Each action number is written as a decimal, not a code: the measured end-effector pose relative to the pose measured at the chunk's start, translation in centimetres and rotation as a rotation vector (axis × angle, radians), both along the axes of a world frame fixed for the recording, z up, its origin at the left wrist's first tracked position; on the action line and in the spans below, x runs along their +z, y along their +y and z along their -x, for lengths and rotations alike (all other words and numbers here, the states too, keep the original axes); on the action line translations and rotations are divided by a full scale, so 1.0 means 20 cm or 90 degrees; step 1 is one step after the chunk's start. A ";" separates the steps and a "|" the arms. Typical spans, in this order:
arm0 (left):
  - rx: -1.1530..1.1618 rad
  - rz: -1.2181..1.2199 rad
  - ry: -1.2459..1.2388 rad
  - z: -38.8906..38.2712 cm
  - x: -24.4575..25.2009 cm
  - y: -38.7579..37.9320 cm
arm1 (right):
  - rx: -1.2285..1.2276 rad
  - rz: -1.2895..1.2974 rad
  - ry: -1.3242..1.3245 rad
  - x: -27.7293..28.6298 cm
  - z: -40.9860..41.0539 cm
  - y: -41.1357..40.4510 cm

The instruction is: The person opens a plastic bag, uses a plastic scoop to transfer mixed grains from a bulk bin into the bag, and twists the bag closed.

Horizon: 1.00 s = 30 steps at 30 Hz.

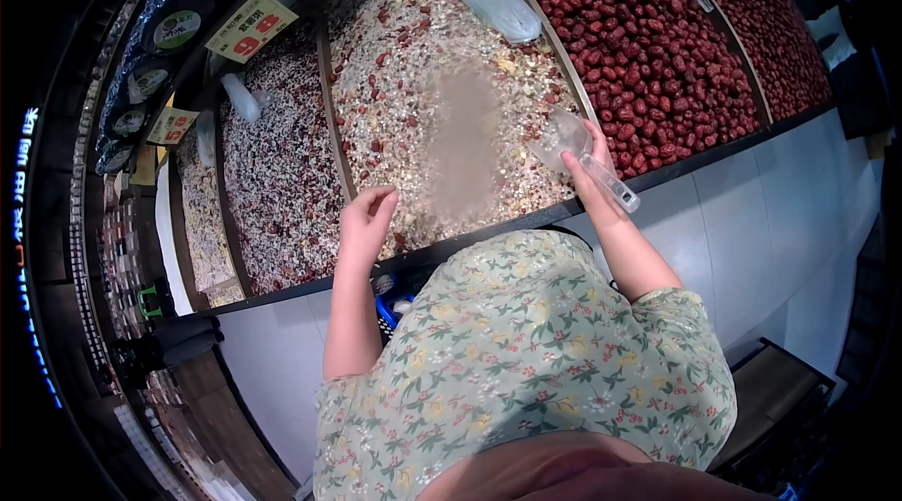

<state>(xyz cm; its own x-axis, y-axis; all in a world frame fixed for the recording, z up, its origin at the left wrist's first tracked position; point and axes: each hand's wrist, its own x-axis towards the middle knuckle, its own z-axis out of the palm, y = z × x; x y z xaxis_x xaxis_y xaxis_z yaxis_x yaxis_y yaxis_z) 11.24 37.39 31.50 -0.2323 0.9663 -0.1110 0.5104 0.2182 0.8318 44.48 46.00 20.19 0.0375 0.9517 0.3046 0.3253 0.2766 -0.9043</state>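
Note:
My right hand point(590, 161) holds a clear plastic scoop point(564, 138) by the base of its handle. The scoop's bowl lies over the right front part of a bin of mixed grains and beans point(394, 99), and a few grains show at it. My left hand point(370, 213), fingers curled and thumb near the forefinger, hovers by the front left corner of the same bin; nothing shows in it, though its palm side is partly hidden. A clear plastic bag or cover point(495, 4) lies on the mix near the right divider. The middle of the mix looks blurred.
Right of a wooden divider point(550, 36) is a bin of red dates point(641, 57). To the left lies a bin of darker mixed grains point(271, 170). Price signs point(251, 25) stand behind the bins. A dark front edge point(493, 219) runs before me, with a blue basket point(386, 307) below it.

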 end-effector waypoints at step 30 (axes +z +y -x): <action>0.088 -0.010 -0.550 -1.03 0.21 1.03 | 0.085 0.090 -0.193 -0.01 -0.29 0.31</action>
